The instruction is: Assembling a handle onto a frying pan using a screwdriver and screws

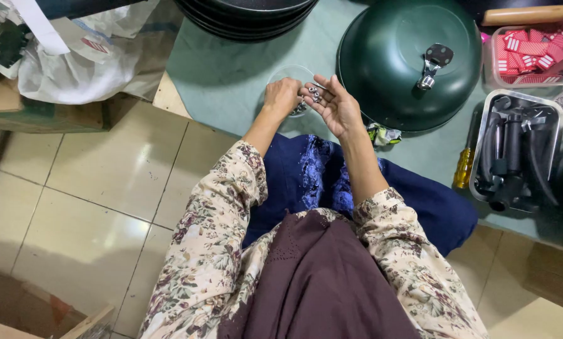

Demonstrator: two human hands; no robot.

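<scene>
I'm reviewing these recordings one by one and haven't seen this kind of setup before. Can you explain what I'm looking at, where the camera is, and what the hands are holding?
There is no machine here: a person wears a camera on the head, so the single picture looks down at their own arms and lap. The right hand is open, palm up, cupping a few small metal screws or nuts. The left hand is loosely closed beside it, over a clear round dish; what it grips is hidden. On the green-covered table sit an upturned dark green pan with a metal handle bracket, a yellow-handled screwdriver, a metal tray of black handles and a clear tub of red and white pieces.
</scene>
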